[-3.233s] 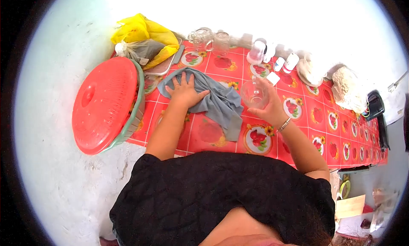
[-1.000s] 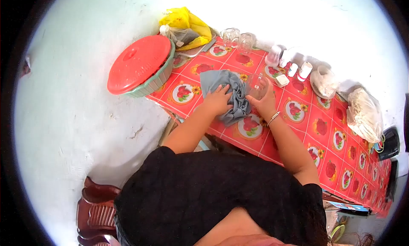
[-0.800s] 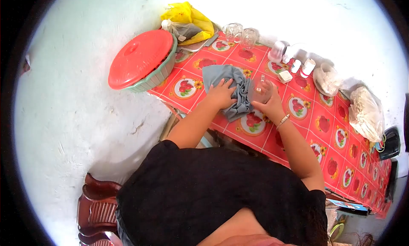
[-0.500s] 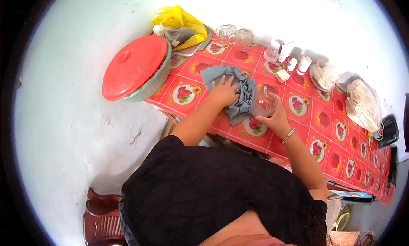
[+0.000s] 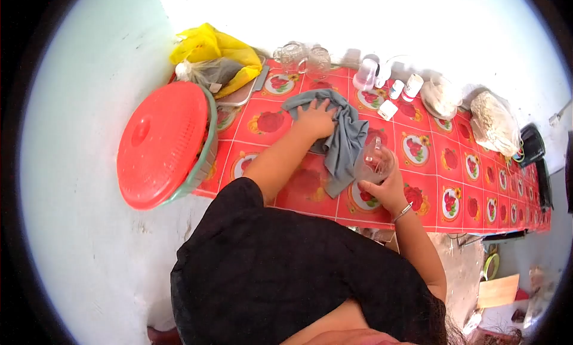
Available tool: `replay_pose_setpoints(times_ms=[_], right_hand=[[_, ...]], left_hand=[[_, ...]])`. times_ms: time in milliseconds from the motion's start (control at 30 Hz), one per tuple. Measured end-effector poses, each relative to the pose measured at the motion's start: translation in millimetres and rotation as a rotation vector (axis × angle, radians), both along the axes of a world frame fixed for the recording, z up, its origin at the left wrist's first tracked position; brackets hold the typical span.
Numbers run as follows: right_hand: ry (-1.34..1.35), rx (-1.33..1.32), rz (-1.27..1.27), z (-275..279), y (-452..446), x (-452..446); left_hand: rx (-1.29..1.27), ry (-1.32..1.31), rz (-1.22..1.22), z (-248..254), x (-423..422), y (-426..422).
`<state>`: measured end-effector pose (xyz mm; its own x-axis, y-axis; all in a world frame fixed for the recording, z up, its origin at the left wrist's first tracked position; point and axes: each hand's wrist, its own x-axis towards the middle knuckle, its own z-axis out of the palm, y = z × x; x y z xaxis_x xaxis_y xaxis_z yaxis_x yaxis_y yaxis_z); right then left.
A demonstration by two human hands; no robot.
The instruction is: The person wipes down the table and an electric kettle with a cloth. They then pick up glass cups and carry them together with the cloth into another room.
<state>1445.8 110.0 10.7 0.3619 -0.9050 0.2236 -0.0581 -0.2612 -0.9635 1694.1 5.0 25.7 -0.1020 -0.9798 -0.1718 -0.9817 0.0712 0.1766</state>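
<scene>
A grey cloth (image 5: 345,143) lies rumpled on the red patterned tablecloth (image 5: 304,193). My left hand (image 5: 317,119) rests on the upper part of the cloth, fingers spread and palm down. Just right of the cloth, my right hand (image 5: 387,181) is wrapped round a clear glass mug (image 5: 371,166), with the thumb at its near side. The handle of the mug points toward the back of the table.
At the left stands a green basket (image 5: 206,160) with a red lid (image 5: 161,145). Behind it is a yellow bag (image 5: 215,46). Glass mugs (image 5: 304,59), white bottles (image 5: 412,87), a small white box (image 5: 387,110) and plastic bags (image 5: 494,123) line the wall side.
The view has swung round and back. The cloth, bunched up a second ago, is spread longer toward the near edge. My right hand has brought the mug nearer the front edge; my left hand stays on the cloth.
</scene>
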Motion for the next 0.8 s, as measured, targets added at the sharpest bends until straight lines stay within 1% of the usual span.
replay_pose_setpoints(times_ms=[67,100,167,200,233,300,333,367,400,433,500,533,567,633,667,700,733,767,800], right_hand=[[-0.003,0.005,-0.038,3,6,4],[-0.007,0.013,-0.056,4,9,5],[-0.010,0.014,-0.079,5,10,7],[-0.010,0.017,-0.084,5,11,7],[-0.013,0.013,-0.096,3,10,7],[-0.035,-0.018,-0.063,-1,8,6],[-0.037,-0.023,-0.071,0,8,6],[-0.020,-0.024,-0.066,1,8,6],[-0.002,-0.023,-0.063,2,8,6],[-0.002,-0.026,-0.074,0,7,5],[0.024,-0.034,-0.073,-5,6,2],[0.026,-0.034,-0.093,-6,6,1],[0.001,-0.029,-0.065,-7,5,2],[-0.023,-0.016,-0.065,-5,7,2],[0.024,-0.024,-0.067,-1,8,2],[0.072,-0.031,-0.064,2,8,2],[0.073,-0.028,-0.076,1,8,2],[0.054,-0.008,-0.069,0,8,2],[0.035,0.011,-0.058,-2,8,1]], left_hand=[[0.035,-0.006,0.043,-3,17,-19],[0.034,-0.007,0.026,0,25,-23],[0.078,0.039,0.075,10,43,-30],[-0.022,0.018,0.004,-13,59,-49],[-0.026,0.015,-0.009,-2,72,-54],[0.022,0.192,-0.116,20,98,-64],[0.018,0.189,-0.125,25,108,-72],[-0.111,0.241,-0.019,29,117,-80],[-0.240,0.293,0.087,36,120,-84],[-0.241,0.296,0.075,41,121,-87],[-0.352,0.320,0.189,50,118,-91],[-0.441,0.330,0.188,49,113,-92],[-0.435,0.338,0.166,44,109,-98],[-0.615,0.282,0.084,24,103,-111],[-0.607,0.288,0.064,17,102,-118],[-0.627,0.273,0.114,16,100,-121],[-0.648,0.257,0.169,14,97,-124],[-0.643,0.260,0.162,12,93,-126],[-0.483,0.227,0.218,21,86,-119]])
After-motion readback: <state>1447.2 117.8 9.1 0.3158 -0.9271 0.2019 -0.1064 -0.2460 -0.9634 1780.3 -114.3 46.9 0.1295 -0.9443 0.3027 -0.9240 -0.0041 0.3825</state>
